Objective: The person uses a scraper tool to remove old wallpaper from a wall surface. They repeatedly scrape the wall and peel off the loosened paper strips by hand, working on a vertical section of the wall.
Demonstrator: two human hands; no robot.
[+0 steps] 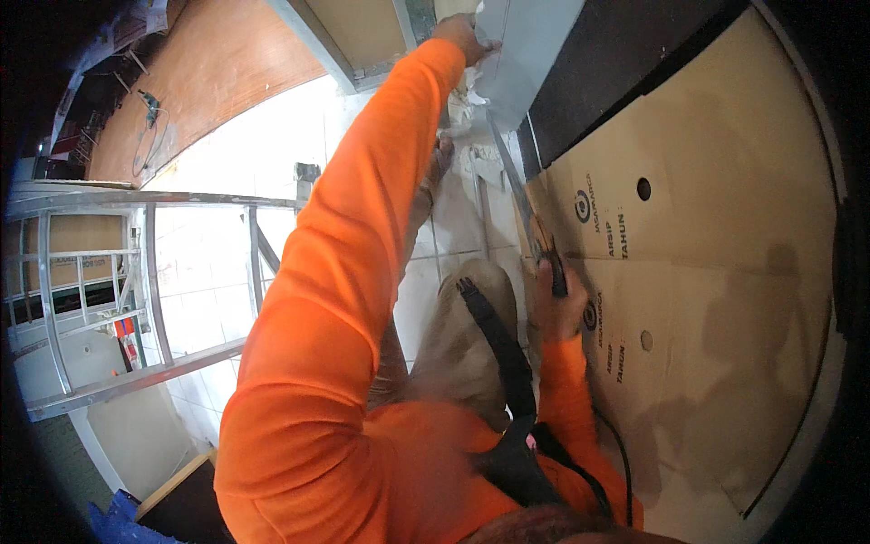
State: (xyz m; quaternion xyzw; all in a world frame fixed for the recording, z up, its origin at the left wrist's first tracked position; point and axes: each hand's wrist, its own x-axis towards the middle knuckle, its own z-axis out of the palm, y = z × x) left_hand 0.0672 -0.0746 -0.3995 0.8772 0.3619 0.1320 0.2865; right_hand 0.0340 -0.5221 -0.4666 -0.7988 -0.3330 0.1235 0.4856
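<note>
At the top of the view my left hand (pixel 463 39) grips the ragged edge of a grey panel (pixel 523 58), its thumb lying on the panel's face. My right hand (pixel 563 302), lower and to the right, is closed around the dark handle of a handsaw (pixel 513 170). The saw's long blade slants up and left, its tip by the panel's lower corner; whether it touches is hard to tell. White broken material (pixel 478 97) clings along the panel edge. Beneath it, a foot (pixel 442 158) rests on the tiles.
Flattened cardboard (pixel 714 204) bearing print covers the right side. A metal ladder (pixel 156 285) lies across the left, over white floor tiles (pixel 217 160). Farther off, a corded power drill (pixel 149 107) rests on a wooden sheet (pixel 224 75). A black buckled strap (pixel 499 333) hangs before my knee.
</note>
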